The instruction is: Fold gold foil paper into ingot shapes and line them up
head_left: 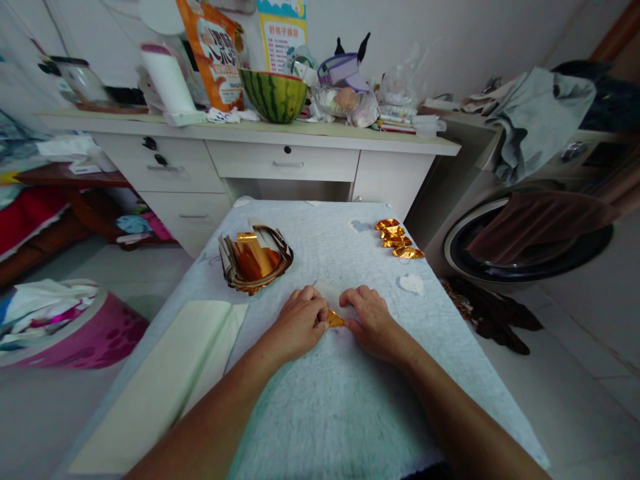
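Gold foil, shiny and creased to a point, forms a small folded piece (335, 320) between the hands, low over the middle of the table (325, 407). The left hand (300, 323) pinches its near-left part with curled fingers; the right hand (373, 320) is loosely arched, fingers parted, thumb at the right tip. Thin foil like this would probably tear or crease askew if the two sides pulled unevenly, and a slack right side could let the fold spring open. The pale, flat sheet (327, 288) just beyond might slide on the soft, mottled blue-grey cloth if a knuckle caught it. Stiff-looking, glossy strips stand in the dark-rimmed, rounded holder (286, 257) to the left; a knock could spill them. Four faceted, pointed gold foil shapes (409, 253) sit in a row at far right, light enough, presumably, to scatter. Matt cream folded paper (165, 360) lies at left, partly under the forearm.
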Demonstrator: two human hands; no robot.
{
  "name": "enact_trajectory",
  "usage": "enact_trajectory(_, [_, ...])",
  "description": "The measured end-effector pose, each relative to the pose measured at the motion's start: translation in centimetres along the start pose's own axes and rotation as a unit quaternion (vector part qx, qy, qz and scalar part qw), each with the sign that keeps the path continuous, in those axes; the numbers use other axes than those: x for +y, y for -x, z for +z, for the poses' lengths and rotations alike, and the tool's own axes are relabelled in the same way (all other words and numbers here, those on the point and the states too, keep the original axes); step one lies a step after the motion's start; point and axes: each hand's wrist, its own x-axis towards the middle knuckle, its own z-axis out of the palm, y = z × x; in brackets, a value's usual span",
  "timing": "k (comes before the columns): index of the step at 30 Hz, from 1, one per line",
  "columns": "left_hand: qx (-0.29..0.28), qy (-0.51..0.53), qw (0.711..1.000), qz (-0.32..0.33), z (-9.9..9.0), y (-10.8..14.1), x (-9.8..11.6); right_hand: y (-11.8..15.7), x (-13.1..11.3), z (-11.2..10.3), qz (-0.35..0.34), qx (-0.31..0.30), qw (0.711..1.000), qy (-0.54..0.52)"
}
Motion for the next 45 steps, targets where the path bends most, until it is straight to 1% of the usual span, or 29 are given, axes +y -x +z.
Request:
enact_trajectory(6, [0.017, 0.021, 1.0, 0.016, -0.2, 0.0, -0.1, 0.0, 0.4, -0.6, -0.001, 0.003, 0.998, -0.056])
enact_trajectory(8, [0.023, 0.023, 0.999, 0.016, -0.3, -0.1, 0.0, -0.1, 0.7, -0.7, 0.002, 0.017, 0.995, -0.098])
enact_trajectory(10, [0.028, 0.021, 0.999, 0.016, -0.4, -0.1, 0.1, -0.2, 1.0, -0.8, 0.003, 0.045, 0.992, -0.116])
enact_trajectory(13, [0.033, 0.02, 0.999, 0.02, -0.4, -0.1, 0.1, -0.3, 1.4, -0.6, -0.002, 0.081, 0.995, -0.052])
enact_trajectory(15, [0.034, 0.02, 0.999, 0.022, -0.4, -0.1, 0.1, -0.4, 1.6, -0.3, -0.001, 0.083, 0.997, -0.001])
enact_trajectory(18, [0.041, 0.012, 0.999, 0.022, -0.5, 0.0, 0.0, -0.4, 1.6, 0.1, -0.001, 0.078, 0.997, 0.021])
enact_trajectory(20, [0.068, -0.007, 0.998, 0.016, -0.5, 0.1, -0.1, -0.4, 1.5, 0.3, -0.009, 0.073, 0.997, 0.015])
enact_trajectory(23, [0.128, -0.033, 0.991, -0.003, -0.4, 0.2, -0.5, -0.3, 1.4, 0.3, -0.021, 0.072, 0.997, -0.005])
enact_trajectory(24, [0.136, -0.031, 0.99, -0.005, -0.4, 0.2, -0.6, -0.3, 1.3, 0.3, -0.023, 0.074, 0.997, -0.013])
enact_trajectory(29, [0.114, 0.038, 0.993, 0.008, -0.3, 0.1, -0.6, -0.1, 0.7, 0.0, -0.012, 0.075, 0.995, -0.062])
enact_trajectory(34, [0.078, 0.112, 0.99, -0.046, -0.9, -0.1, 0.0, 0.0, 0.3, -0.1, -0.011, 0.065, 0.993, -0.097])
enact_trajectory(37, [0.085, 0.166, 0.98, -0.064, -1.2, -0.1, 0.0, -0.2, 0.6, 0.1, -0.021, 0.073, 0.989, -0.129])
enact_trajectory(39, [0.104, 0.223, 0.967, -0.067, -1.2, -0.2, -0.2, -0.4, 1.0, 0.2, -0.019, 0.094, 0.978, -0.183])
enact_trajectory(41, [0.125, 0.304, 0.942, -0.07, -1.2, -0.4, -0.4, -0.6, 1.3, 0.3, -0.002, 0.128, 0.956, -0.265])
enact_trajectory(43, [0.153, 0.382, 0.908, -0.076, -1.1, -0.6, -0.5, -0.8, 1.5, 0.4, 0.025, 0.146, 0.918, -0.367])
enact_trajectory(45, [0.179, 0.426, 0.883, -0.085, -1.0, -0.8, -0.4, -0.9, 1.3, 0.3, 0.046, 0.119, 0.871, -0.475])
